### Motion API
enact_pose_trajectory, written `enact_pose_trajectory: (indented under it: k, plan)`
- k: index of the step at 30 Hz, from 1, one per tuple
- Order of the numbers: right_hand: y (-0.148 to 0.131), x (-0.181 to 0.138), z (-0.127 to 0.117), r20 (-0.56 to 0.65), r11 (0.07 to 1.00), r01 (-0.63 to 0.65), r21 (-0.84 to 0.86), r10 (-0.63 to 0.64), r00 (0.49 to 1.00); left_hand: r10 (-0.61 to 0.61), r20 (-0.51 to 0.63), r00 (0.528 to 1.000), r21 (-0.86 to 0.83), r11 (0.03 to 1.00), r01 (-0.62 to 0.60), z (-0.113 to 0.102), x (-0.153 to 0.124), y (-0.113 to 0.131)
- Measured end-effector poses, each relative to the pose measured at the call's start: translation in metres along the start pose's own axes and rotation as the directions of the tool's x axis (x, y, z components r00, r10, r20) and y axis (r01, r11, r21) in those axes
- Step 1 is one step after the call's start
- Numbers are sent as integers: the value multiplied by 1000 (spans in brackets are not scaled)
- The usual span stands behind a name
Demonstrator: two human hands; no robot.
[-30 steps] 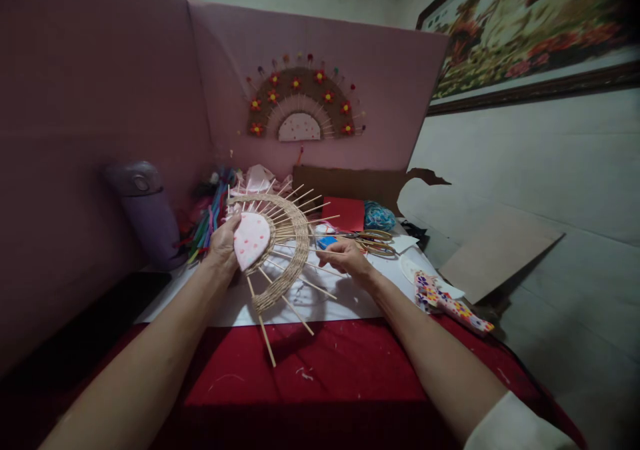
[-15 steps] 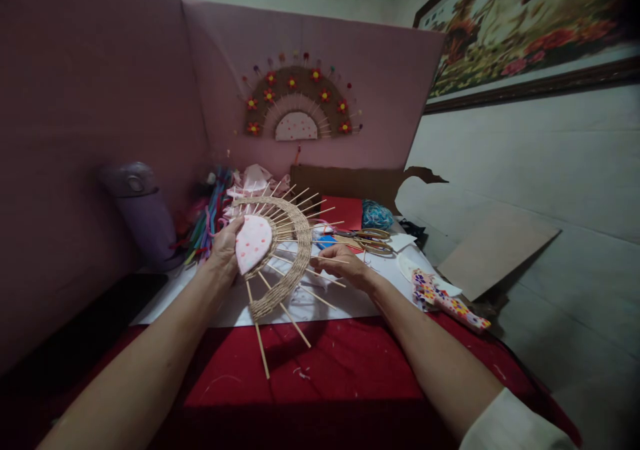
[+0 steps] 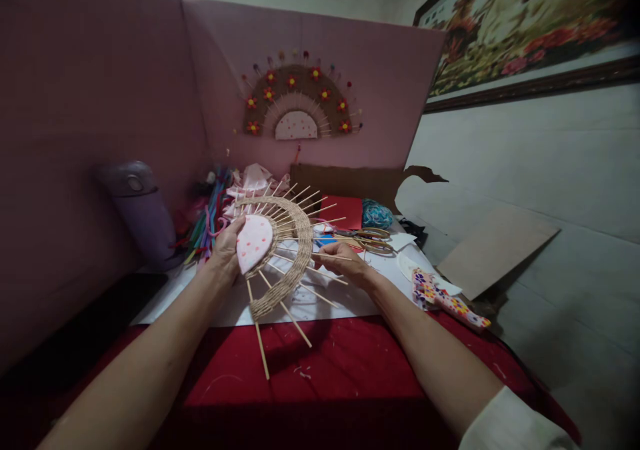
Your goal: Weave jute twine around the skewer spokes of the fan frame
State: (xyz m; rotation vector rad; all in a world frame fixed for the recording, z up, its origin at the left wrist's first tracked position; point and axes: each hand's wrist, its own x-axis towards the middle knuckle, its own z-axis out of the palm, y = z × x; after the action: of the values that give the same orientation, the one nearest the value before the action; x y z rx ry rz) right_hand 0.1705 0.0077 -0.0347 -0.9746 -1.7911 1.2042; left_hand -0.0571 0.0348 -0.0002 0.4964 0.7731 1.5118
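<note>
A half-round fan of thin wooden sticks (image 3: 320, 295) is tilted above the table. A band of woven twine (image 3: 304, 237) runs across the sticks. At its hub is a pale pink half-disc (image 3: 254, 242) with red dots. My left hand (image 3: 227, 251) grips the fan by this half-disc, its thumb on the front and its other fingers hidden behind. On the fan's right side, my right hand (image 3: 345, 261) is closed with its fingertips around a stick just outside the twine band. Whether loose twine is also between those fingers, I cannot tell.
A finished flower-trimmed half-round piece (image 3: 297, 80) hangs on the pink board. Behind the fan lie scissors (image 3: 373, 242), blue yarn (image 3: 377, 215), red card (image 3: 345, 211) and colourful pipe cleaners (image 3: 213, 217). A purple bottle (image 3: 143, 217) stands left; a flower-patterned glue gun-like object (image 3: 445, 300) lies right.
Only slight motion shows: the fan and my right hand have shifted a little to the right. My left hand keeps its hold on the half-disc.
</note>
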Motion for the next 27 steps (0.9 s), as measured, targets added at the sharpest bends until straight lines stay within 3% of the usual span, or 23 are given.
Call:
enact_pose_trajectory:
  k: [7, 17, 27]
  plan:
    - [-1, 2, 3, -37, 981, 17, 194, -10, 999, 2, -37, 999, -11, 1000, -2, -1, 3, 1]
    - [4, 5, 3, -91, 950, 47, 307, -20, 996, -47, 27, 999, -33, 998, 48, -2, 2, 1]
    - [-4, -2, 1, 54, 938, 58, 341, -81, 995, -70, -43, 997, -81, 994, 66, 0, 3, 2]
